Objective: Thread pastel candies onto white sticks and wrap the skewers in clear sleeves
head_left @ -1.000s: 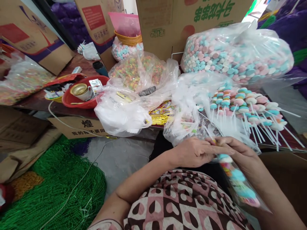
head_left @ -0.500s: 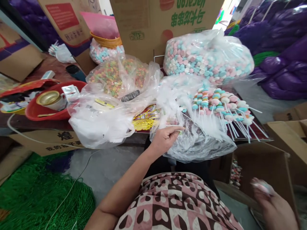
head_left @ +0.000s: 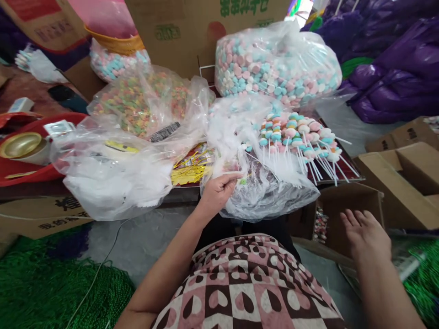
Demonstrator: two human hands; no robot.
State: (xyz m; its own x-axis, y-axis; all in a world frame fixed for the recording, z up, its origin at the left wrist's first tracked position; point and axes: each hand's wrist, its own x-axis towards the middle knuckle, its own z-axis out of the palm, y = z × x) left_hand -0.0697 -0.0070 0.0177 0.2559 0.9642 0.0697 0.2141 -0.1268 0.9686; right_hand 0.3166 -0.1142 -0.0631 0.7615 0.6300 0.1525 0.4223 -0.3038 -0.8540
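Observation:
My left hand [head_left: 219, 191] is closed in a pinch at the near edge of a pile of clear plastic bags [head_left: 270, 201]. What sits between its fingertips is too small to make out. Over an open cardboard box [head_left: 350, 201] at the lower right, my right hand [head_left: 366, 235] is open, fingers spread, with nothing in it. Wrapped candies [head_left: 320, 224] show inside that box. Marshmallow skewers [head_left: 297, 132] in pink, blue, white and orange lie beyond the bags, white sticks toward me. Left of the bags are yellow twist ties [head_left: 190, 176].
A big bag of loose marshmallows [head_left: 274, 68] stands at the back, with a bag of gummy candies [head_left: 140, 100] to its left. A white plastic bag [head_left: 116, 183] hangs over the table's front edge. A red basin [head_left: 65, 171] holds a bowl. Green strands [head_left: 61, 288] cover the floor at left.
My right hand has let go of a pink-and-white wrapped candy over the box and opened, moving up. My left hand stays pinched by the bags. The view has shifted right.

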